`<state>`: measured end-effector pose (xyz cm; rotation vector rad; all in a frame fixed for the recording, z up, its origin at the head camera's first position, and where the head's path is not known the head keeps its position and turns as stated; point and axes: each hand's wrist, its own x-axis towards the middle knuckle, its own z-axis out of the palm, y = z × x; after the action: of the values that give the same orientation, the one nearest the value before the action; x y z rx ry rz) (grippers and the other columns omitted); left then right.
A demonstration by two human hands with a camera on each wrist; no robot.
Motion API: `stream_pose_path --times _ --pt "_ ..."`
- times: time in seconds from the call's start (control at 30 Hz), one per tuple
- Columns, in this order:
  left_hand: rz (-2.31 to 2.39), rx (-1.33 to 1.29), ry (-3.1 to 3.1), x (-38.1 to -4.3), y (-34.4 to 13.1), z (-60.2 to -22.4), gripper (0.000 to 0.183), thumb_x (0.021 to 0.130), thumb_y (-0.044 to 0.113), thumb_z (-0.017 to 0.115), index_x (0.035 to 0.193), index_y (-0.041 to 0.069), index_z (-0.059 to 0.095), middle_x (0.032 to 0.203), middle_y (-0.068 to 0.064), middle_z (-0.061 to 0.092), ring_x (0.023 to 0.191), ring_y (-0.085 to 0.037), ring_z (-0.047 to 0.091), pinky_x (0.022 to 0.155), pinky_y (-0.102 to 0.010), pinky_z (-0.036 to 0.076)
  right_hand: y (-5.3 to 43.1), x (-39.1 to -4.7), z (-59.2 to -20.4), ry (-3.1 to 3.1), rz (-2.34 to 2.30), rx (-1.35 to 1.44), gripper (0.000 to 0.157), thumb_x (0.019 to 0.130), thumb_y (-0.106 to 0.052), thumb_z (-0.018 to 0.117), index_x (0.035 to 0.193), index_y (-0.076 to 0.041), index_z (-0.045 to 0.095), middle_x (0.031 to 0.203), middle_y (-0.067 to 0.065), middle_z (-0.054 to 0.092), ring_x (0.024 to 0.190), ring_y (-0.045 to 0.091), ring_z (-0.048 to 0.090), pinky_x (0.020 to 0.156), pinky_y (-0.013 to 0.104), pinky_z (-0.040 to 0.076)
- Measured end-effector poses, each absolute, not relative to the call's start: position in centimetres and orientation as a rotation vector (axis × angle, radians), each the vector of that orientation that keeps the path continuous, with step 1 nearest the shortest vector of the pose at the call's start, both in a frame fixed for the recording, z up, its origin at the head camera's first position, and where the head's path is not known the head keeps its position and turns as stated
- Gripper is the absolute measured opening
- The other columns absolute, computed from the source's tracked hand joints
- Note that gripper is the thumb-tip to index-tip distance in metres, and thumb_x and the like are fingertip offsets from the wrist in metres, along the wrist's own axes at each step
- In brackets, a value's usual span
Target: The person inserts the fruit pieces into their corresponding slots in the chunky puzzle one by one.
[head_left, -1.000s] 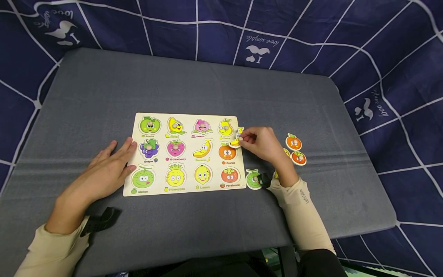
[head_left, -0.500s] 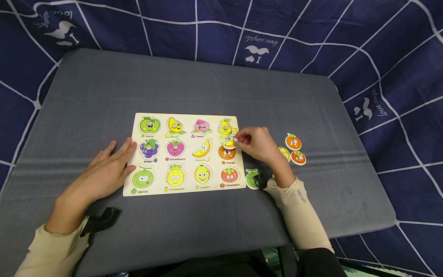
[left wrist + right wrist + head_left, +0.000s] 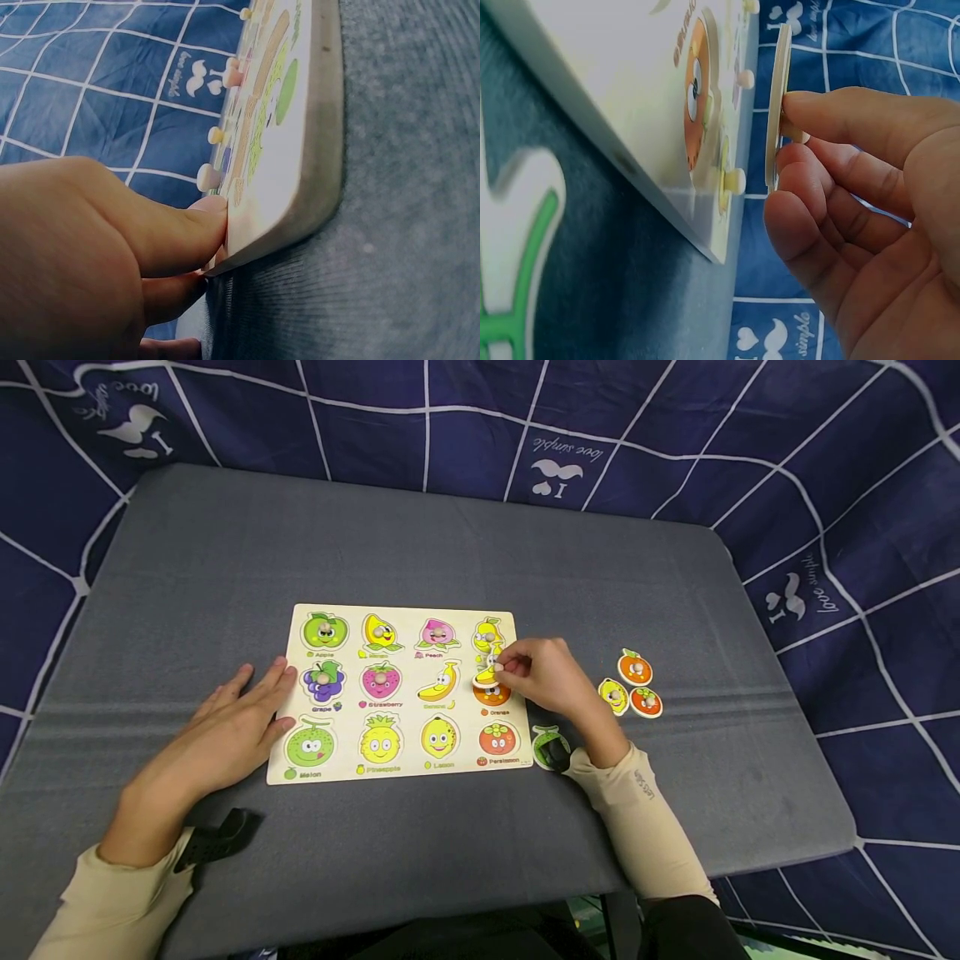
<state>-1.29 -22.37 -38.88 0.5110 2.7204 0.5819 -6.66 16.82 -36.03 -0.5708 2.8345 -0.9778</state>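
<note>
A wooden fruit puzzle board (image 3: 408,770) lies on the grey table. My right hand (image 3: 551,675) pinches the knob of a yellow banana puzzle piece (image 3: 487,673), which overlaps the orange picture (image 3: 492,695) in the head view. From the right wrist, the banana piece (image 3: 777,105) shows edge-on, raised off the board. The board's printed banana slot (image 3: 439,682) holds no knobbed piece. My left hand (image 3: 225,735) rests with fingers spread along the board's left edge; its thumb (image 3: 184,232) touches the board's corner in the left wrist view.
Right of the board lie knobbed pieces: an orange (image 3: 636,668), a lemon (image 3: 614,696) and a persimmon (image 3: 646,702). A melon piece (image 3: 547,745) sits by the board's lower right corner, partly behind a black wrist strap. A blue checked cloth (image 3: 480,427) surrounds the table.
My right hand has carried the banana piece leftward from the board's right edge to over the orange picture. The lemon piece has come into fuller view. My left hand has stayed put.
</note>
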Motion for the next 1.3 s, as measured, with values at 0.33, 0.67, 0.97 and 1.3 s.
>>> stream_pose_path --times 0.33,0.67,0.97,1.3 --pt "0.580 0.503 2.712 -1.3 -22.3 -38.8 0.066 0.102 0.016 0.055 0.153 -0.007 0.021 0.160 -0.027 0.014 0.141 -0.059 0.007 0.106 -0.074 0.009 16.1 -6.6 -36.4 2.810 -0.978 -0.612 0.007 0.083 -0.008 0.078 0.085 -0.003 0.073 0.071 0.000 0.064 0.064 0.010 0.058 0.060 0.025 0.048" --pt "0.577 0.505 2.713 -1.3 -22.3 -38.8 0.066 0.102 0.016 0.055 0.153 -0.007 0.020 0.159 -0.027 0.014 0.141 -0.059 0.007 0.107 -0.074 0.008 15.2 -6.4 -36.7 2.786 -0.967 -0.645 0.006 0.084 -0.010 0.076 0.085 -0.004 0.074 0.069 -0.001 0.063 0.063 0.010 0.057 0.060 0.024 0.048" --pt "0.564 0.510 2.712 -1.3 -22.3 -38.7 0.066 0.102 0.016 0.054 0.153 -0.007 0.020 0.159 -0.027 0.014 0.141 -0.058 0.006 0.107 -0.073 0.008 14.6 -6.3 -36.7 2.780 -0.954 -0.671 0.005 0.085 -0.010 0.076 0.084 -0.005 0.074 0.068 -0.002 0.063 0.062 0.009 0.057 0.059 0.023 0.048" --pt "0.567 0.505 2.718 -1.2 -22.3 -38.8 0.066 0.102 0.016 0.055 0.153 -0.007 0.021 0.159 -0.028 0.014 0.141 -0.059 0.007 0.106 -0.074 0.008 14.1 -6.2 -36.7 2.789 -0.942 -0.711 0.005 0.085 -0.011 0.075 0.083 -0.007 0.074 0.067 -0.003 0.062 0.062 0.007 0.056 0.058 0.022 0.048"
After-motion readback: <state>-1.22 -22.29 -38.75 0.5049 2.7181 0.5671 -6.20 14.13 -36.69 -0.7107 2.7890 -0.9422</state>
